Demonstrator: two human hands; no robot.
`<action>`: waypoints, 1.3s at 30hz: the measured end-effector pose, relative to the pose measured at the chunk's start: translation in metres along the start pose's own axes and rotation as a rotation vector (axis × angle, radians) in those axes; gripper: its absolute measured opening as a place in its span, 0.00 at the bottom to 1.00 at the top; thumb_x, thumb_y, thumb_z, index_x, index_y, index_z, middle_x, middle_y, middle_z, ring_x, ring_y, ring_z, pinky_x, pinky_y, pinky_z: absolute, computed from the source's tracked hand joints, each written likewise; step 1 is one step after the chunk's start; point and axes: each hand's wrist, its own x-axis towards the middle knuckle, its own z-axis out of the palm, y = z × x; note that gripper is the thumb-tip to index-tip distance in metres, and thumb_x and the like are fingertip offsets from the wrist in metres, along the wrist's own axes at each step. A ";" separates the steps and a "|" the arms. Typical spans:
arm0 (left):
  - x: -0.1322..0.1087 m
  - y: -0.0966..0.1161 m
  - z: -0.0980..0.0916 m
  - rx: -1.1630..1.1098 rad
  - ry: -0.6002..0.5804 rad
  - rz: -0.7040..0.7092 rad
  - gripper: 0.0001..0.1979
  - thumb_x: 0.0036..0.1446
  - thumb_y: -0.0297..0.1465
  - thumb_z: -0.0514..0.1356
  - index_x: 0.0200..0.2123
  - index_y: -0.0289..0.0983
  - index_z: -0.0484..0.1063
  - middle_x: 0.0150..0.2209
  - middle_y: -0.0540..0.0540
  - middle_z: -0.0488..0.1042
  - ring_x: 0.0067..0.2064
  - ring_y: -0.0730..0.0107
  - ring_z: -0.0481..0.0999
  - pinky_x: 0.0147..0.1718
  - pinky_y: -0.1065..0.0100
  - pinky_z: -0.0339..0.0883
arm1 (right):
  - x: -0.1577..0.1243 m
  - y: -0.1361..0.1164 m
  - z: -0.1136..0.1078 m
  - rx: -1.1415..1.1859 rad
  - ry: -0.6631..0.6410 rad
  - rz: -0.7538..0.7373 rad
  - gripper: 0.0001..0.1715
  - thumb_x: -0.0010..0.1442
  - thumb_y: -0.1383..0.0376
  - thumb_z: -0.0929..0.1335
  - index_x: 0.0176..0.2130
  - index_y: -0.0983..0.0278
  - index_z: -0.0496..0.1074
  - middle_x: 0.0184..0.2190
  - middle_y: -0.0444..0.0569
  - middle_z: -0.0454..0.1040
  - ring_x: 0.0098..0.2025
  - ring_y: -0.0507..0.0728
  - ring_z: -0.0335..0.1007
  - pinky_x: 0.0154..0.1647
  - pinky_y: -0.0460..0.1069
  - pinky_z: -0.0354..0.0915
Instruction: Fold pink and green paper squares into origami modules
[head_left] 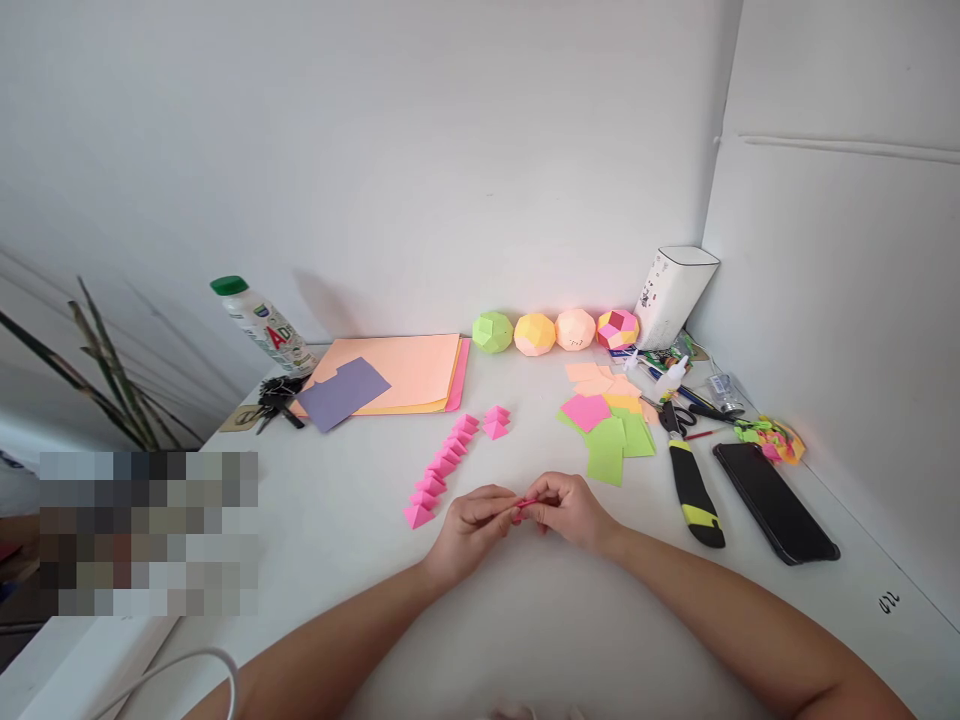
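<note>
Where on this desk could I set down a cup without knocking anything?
Bare table lies left of the row of pink folded pieces, below the orange paper stack. Another patch lies between the hands and the yellow-black knife. The right corner by the scissors and phone is crowded.

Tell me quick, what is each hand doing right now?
Left hand: closed, pinching one end of a small pink folded paper piece.
Right hand: closed, pinching the other end of the same paper piece.
</note>
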 end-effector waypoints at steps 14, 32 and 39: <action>0.001 0.005 0.003 0.015 0.036 0.018 0.10 0.57 0.34 0.57 0.35 0.41 0.79 0.31 0.44 0.76 0.31 0.68 0.73 0.26 0.68 0.71 | -0.001 -0.004 -0.002 -0.037 -0.035 -0.019 0.14 0.52 0.56 0.71 0.29 0.65 0.70 0.23 0.44 0.71 0.23 0.50 0.65 0.22 0.46 0.61; 0.000 0.007 0.006 -0.129 0.022 -0.263 0.13 0.54 0.39 0.59 0.25 0.36 0.68 0.24 0.51 0.68 0.26 0.73 0.71 0.28 0.69 0.69 | -0.005 -0.003 -0.001 -0.131 -0.017 -0.095 0.08 0.54 0.64 0.69 0.25 0.65 0.70 0.19 0.42 0.68 0.21 0.49 0.60 0.20 0.45 0.56; 0.000 0.009 0.006 -0.021 0.062 -0.307 0.22 0.52 0.44 0.59 0.18 0.38 0.54 0.16 0.55 0.63 0.21 0.74 0.67 0.20 0.74 0.57 | -0.004 -0.007 -0.005 -0.071 -0.036 -0.026 0.09 0.53 0.64 0.69 0.25 0.65 0.67 0.19 0.41 0.67 0.21 0.49 0.61 0.20 0.44 0.55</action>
